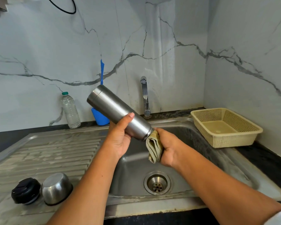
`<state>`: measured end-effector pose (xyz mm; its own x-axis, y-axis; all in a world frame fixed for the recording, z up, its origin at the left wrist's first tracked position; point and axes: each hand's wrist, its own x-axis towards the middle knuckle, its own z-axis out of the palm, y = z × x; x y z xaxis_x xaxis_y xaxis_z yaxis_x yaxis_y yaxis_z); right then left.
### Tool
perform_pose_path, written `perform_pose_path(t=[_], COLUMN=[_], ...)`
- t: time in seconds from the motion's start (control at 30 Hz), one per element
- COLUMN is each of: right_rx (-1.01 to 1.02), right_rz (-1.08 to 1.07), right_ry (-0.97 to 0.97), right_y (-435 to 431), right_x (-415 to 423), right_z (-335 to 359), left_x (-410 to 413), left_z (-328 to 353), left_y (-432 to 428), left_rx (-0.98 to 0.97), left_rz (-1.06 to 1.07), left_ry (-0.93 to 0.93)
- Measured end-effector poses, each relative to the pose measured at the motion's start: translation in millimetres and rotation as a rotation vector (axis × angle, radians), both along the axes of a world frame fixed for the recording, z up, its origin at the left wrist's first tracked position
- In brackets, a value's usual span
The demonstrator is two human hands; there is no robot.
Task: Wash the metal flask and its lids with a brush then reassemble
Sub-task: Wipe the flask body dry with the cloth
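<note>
over the sink (182,135) we tilt the flask (118,113) mouth-down so it drains; our left hand (120,137) wraps its body, our right hand (166,147) clutches a folded cloth (154,147) at its mouth. steel cup lid (57,187) and black stopper (25,190) wait on the drainboard.

The steel flask (113,111) is gripped in the left hand (120,138), tilted over the sink (185,168), base up-left, uncapped mouth down-right against a cloth (154,148). Its black stopper lid (26,190) and upended steel cup lid (56,188) sit just beside each other on the draining board (55,151)
</note>
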<state>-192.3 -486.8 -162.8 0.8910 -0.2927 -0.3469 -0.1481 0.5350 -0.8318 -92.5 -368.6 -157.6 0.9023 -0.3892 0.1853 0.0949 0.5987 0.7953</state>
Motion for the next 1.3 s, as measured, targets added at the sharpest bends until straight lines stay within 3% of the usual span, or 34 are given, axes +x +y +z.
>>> perform_pose_path(t=[0.13, 0.23, 0.33, 0.4, 0.47, 0.6, 0.7, 0.87, 0.97, 1.03, 1.2, 1.3], right_rx=[-0.118, -0.662, -1.354, -1.567, -1.505, -1.046, -0.934, -1.545, -1.733, -1.758, -1.405, -0.928], right_rz=[-0.051, 0.043, 0.06, 0.033, -0.022, -0.224, -0.265, -0.036, 0.065, 0.009, 0.078, 0.211], right_ry=[-0.259, -0.501, -0.571, -0.551, -0.48, -0.368, -0.399, -0.312, -0.289, -0.286, -0.336, -0.339], right_y=[-7, -5, -13, -21, -23, -22, -9, 24, 34, 34, 9, 1], right_x=[0, -2, 5, 8, 5, 7, 9, 3, 8, 14, 15, 9], right_z=[0, 2, -3, -6, -4, -4, -3, -11, -19, -20, -12, -8], left_x=[-8, -1, 10, 16, 19, 17, 13, 8, 7, 5, -2, -3], left_z=[8, 11, 8, 3, 2, 2, 2, 1, 2, 1, 5, 5], left_y=[-3, 4, 18, 23, 24, 19, 7, -3, 2, 2, 2, 5], left_rx=[-0.085, -0.135, -0.131, -0.107, -0.11, -0.124, -0.099, -0.056, -0.086, -0.09, -0.067, -0.055], left_rz=[0.037, 0.094, 0.174, 0.226, 0.266, 0.299, 0.334, 0.409, 0.359, 0.314, 0.173, 0.084], left_ry=[0.09, 0.244, 0.329, 0.347, 0.346, 0.305, 0.23, 0.179, 0.258, 0.269, 0.215, 0.193])
